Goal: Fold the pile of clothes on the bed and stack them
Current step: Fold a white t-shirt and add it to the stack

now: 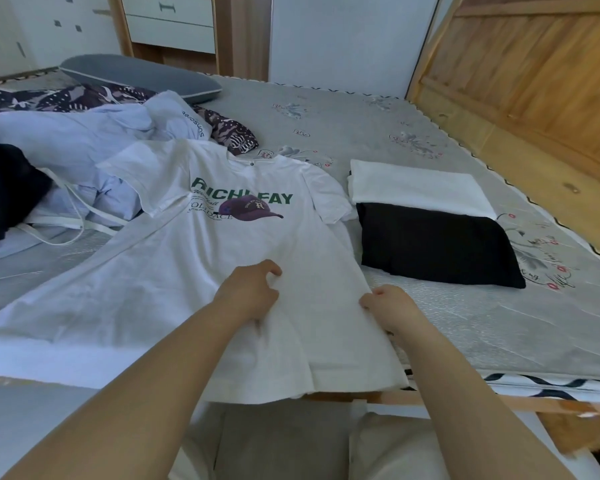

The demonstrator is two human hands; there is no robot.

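Note:
A white T-shirt (222,244) with green lettering and a purple cap print lies spread face up on the bed, its hem hanging over the near edge. My left hand (248,292) pinches the fabric near the shirt's lower middle. My right hand (390,304) grips the shirt's right side edge. To the right lie a folded black garment (433,244) and, behind it, a folded white garment (416,185). The unfolded pile sits at the left: a light blue garment (84,147), a dark navy piece (4,188) and a patterned dark cloth (232,129).
The grey flowered mattress (361,123) is bordered by a wooden bed frame (520,81) on the right. A grey pillow (136,76) lies at the far left. A drawer unit (170,22) stands behind the bed. White straps (66,216) trail from the pile.

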